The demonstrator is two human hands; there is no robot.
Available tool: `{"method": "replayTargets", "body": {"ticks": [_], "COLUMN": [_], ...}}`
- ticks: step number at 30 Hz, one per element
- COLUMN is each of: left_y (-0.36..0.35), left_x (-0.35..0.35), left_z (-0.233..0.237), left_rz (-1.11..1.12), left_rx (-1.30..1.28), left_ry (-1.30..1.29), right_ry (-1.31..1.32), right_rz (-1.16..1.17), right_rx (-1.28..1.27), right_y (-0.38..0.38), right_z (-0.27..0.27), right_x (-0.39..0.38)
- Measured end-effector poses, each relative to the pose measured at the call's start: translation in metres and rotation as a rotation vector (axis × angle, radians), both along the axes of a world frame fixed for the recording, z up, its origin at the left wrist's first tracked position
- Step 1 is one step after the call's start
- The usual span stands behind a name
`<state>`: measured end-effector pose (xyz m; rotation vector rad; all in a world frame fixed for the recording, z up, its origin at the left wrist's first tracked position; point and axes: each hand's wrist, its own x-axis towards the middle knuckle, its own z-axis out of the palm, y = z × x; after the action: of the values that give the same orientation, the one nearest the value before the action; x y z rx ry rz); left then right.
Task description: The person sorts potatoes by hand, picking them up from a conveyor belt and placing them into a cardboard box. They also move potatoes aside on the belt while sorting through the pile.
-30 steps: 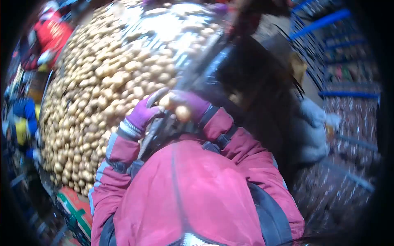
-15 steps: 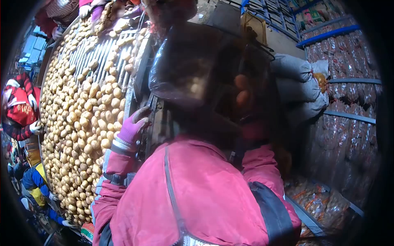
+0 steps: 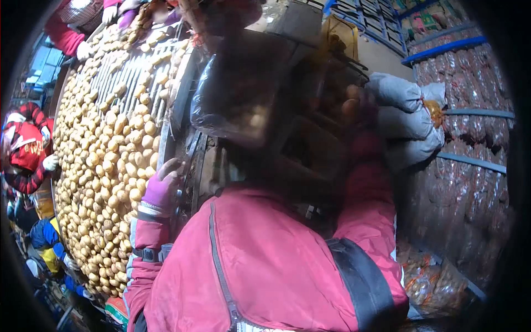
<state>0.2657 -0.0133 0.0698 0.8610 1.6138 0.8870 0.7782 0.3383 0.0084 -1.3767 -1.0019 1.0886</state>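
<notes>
My left hand (image 3: 161,185), in a purple glove with pale fingertips, rests at the metal edge of the sorting table (image 3: 167,135), its fingers apart and nothing between them. Many potatoes (image 3: 113,166) cover the table beside it. My right hand (image 3: 359,108) is stretched forward in dark shadow, closed by two potatoes (image 3: 350,100) that it appears to hold. Nearer the middle stands a plastic-lined container (image 3: 213,105) with potatoes in its shaded inside.
White sacks (image 3: 401,110) lie at the right, before stacked net bags (image 3: 464,193). A yellow-framed crate (image 3: 340,36) stands ahead. Co-workers' gloved hands (image 3: 84,51) reach over the far table edge; a person in red (image 3: 27,146) is at the left.
My right arm has stretched forward and to the right, with the two potatoes. My left hand has shifted slightly left and down. A co-worker's hand at the top left has moved onto the table edge.
</notes>
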Motion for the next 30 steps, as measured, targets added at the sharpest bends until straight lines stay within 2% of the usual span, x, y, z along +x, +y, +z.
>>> {"method": "replayTargets", "body": {"ticks": [3, 4, 5, 8, 9, 10, 11, 12, 13, 14, 16, 17, 18, 19, 20, 21, 22, 24, 25, 26, 27, 30], "left_y": [-0.015, -0.028, -0.041, -0.055, -0.056, -0.058, -0.088, -0.102, -0.129, -0.149, -0.189, -0.219, -0.252, -0.276, -0.299, -0.334, -0.357, -0.347, -0.335, -0.323, -0.311, -0.274], "left_x": [-0.003, -0.017, -0.029, -0.034, -0.030, -0.028, -0.051, -0.055, -0.066, -0.077, -0.100, -0.114, -0.128, -0.140, -0.154, -0.173, -0.189, -0.194, -0.193, -0.196, -0.200, -0.216], "left_z": [0.021, 0.004, -0.012, 0.009, 0.021, 0.040, 0.005, 0.010, -0.008, -0.007, 0.017, 0.013, 0.009, 0.009, 0.009, -0.018, -0.033, -0.018, -0.018, -0.018, -0.016, -0.030], "left_rz": [0.261, 0.268, 0.085, 0.084, 0.321, 0.236, 0.296, 0.306, 0.550, 0.611, 0.793, 0.901, 1.003, 1.005, 1.004, 1.008, 0.946, 0.770, 0.732, 0.729, 0.717, 0.637], "left_rx": [-0.129, -0.084, 0.019, -0.013, -0.124, -0.159, -0.101, -0.075, -0.048, -0.008, -0.147, -0.106, -0.061, -0.110, -0.161, -0.165, -0.192, -0.347, -0.315, -0.248, -0.205, -0.062], "left_ry": [-0.125, -0.105, 0.155, 0.352, 0.028, 0.173, 0.094, 0.198, -0.114, 0.067, 0.195, 0.200, 0.198, 0.324, 0.448, 0.533, 0.635, 0.875, 0.974, 0.987, 0.954, 0.908], "right_ry": [-0.065, -0.083, -0.091, -0.089, -0.081, -0.075, -0.057, -0.050, -0.073, -0.130, -0.350, -0.416, -0.434, -0.453, -0.210, 0.026, 0.059, 0.060, 0.061, 0.062, 0.005, 0.008], "right_rz": [0.082, 0.131, 0.203, 0.511, 0.635, 0.775, 0.917, 1.051, 1.186, 1.308, 1.488, 1.560, 1.597, 1.635, 1.697, 1.704, 1.812, 2.019, 2.048, 2.075, 2.054, 1.952], "right_rx": [0.029, 0.041, 0.047, 0.063, 0.065, 0.067, 0.065, 0.075, 0.112, 0.187, 0.441, 0.519, 0.506, 0.493, 0.224, -0.052, -0.120, -0.180, -0.252, -0.325, -0.296, -0.557], "right_y": [0.011, 0.008, 0.003, -0.034, -0.049, -0.066, -0.088, -0.107, -0.124, -0.143, -0.171, -0.185, -0.198, -0.212, -0.230, -0.249, -0.272, -0.321, -0.346, -0.366, -0.383, -0.399], "right_z": [0.007, 0.007, 0.009, 0.019, 0.024, 0.031, 0.040, 0.052, 0.065, 0.082, 0.104, 0.106, 0.093, 0.080, 0.048, 0.016, 0.013, 0.013, 0.017, 0.018, 0.001, 0.020], "right_x": [-0.026, -0.039, -0.058, -0.149, -0.182, -0.216, -0.251, -0.281, -0.311, -0.334, -0.380, -0.401, -0.419, -0.437, -0.454, -0.472, -0.492, -0.529, -0.540, -0.551, -0.560, -0.574]}}
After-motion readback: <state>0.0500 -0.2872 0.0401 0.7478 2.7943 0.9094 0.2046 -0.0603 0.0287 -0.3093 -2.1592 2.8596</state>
